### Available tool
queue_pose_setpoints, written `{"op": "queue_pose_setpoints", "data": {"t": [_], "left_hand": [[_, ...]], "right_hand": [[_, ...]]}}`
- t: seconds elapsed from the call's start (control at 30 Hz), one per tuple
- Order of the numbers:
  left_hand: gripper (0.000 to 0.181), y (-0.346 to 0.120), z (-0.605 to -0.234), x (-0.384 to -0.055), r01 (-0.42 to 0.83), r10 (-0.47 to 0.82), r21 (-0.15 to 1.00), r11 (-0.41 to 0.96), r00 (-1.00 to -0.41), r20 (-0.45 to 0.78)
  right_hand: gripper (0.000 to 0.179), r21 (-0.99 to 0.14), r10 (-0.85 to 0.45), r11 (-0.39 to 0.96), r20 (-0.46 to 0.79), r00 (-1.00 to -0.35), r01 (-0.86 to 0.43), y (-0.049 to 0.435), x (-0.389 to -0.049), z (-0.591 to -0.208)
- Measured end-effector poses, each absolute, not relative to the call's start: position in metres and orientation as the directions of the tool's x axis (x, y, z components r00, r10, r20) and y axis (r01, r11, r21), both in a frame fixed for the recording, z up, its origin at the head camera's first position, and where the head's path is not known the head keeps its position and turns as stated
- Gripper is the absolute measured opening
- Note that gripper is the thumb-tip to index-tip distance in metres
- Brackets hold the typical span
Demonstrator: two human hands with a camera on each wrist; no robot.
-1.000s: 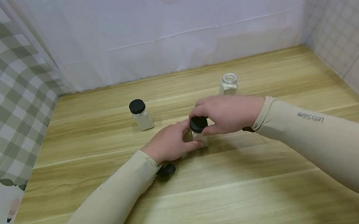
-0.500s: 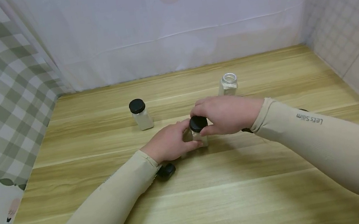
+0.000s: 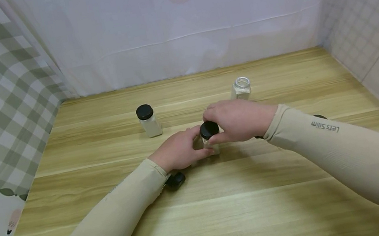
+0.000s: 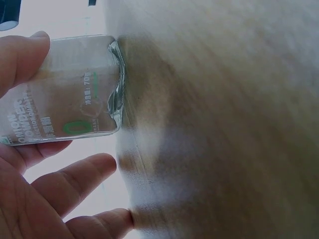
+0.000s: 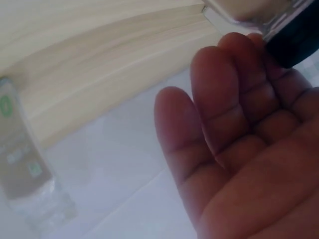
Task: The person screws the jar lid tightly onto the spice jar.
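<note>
A square glass spice jar [image 4: 60,94] with printed white and green lettering stands upright on the table. My left hand [image 3: 178,151] grips its body between thumb and fingers, with the lower fingers spread below it in the left wrist view. On top of the jar is a round black lid [image 3: 209,130]. My right hand [image 3: 240,120] pinches the lid's side, thumb in front and index finger behind. The right wrist view shows its other fingers [image 5: 214,79] loosely bent, apart from the jar.
Behind and to the left stands another spice jar [image 3: 152,126] with its black lid on. An open jar [image 3: 241,89] without a lid stands behind my right hand. A dark round edge [image 3: 320,116] peeks out behind the right sleeve. White cloth [image 3: 178,53] walls the table's back.
My right hand has turned slightly, its fingertips sliding right along the lid. The right sleeve has shifted a little, showing a dark round edge behind it. My left hand and the jar have stayed put.
</note>
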State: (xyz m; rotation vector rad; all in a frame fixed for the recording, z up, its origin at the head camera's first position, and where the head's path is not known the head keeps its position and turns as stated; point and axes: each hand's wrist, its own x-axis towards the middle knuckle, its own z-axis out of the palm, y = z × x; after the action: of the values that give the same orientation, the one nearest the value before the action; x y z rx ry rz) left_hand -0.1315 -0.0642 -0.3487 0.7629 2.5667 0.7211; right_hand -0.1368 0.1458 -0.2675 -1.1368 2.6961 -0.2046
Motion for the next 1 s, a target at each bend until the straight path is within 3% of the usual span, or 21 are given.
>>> {"op": "queue_pose_setpoints", "data": {"t": [0.13, 0.2, 0.4, 1.0], "left_hand": [[0.051, -0.0643, -0.3484, -0.1309, 0.395, 0.583, 0.555, 0.732, -0.785, -0.211], [0.054, -0.0643, -0.3484, -0.1311, 0.397, 0.584, 0.553, 0.733, -0.783, -0.212], [0.062, -0.0645, -0.3478, -0.1313, 0.403, 0.594, 0.564, 0.721, -0.778, -0.204], [0.059, -0.0651, -0.3485, -0.1316, 0.395, 0.587, 0.563, 0.726, -0.782, -0.208]], "right_hand": [[0.059, -0.217, -0.734, 0.678, -0.149, -0.662, -0.703, 0.1475, -0.1359, -0.2651], [0.062, -0.225, -0.752, 0.658, -0.148, -0.642, -0.718, 0.1484, -0.1356, -0.2635], [0.036, -0.227, -0.758, 0.651, -0.155, -0.634, -0.724, 0.1458, -0.1338, -0.2607], [0.025, -0.237, -0.743, 0.667, -0.137, -0.655, -0.706, 0.1454, -0.1344, -0.2647]]}}
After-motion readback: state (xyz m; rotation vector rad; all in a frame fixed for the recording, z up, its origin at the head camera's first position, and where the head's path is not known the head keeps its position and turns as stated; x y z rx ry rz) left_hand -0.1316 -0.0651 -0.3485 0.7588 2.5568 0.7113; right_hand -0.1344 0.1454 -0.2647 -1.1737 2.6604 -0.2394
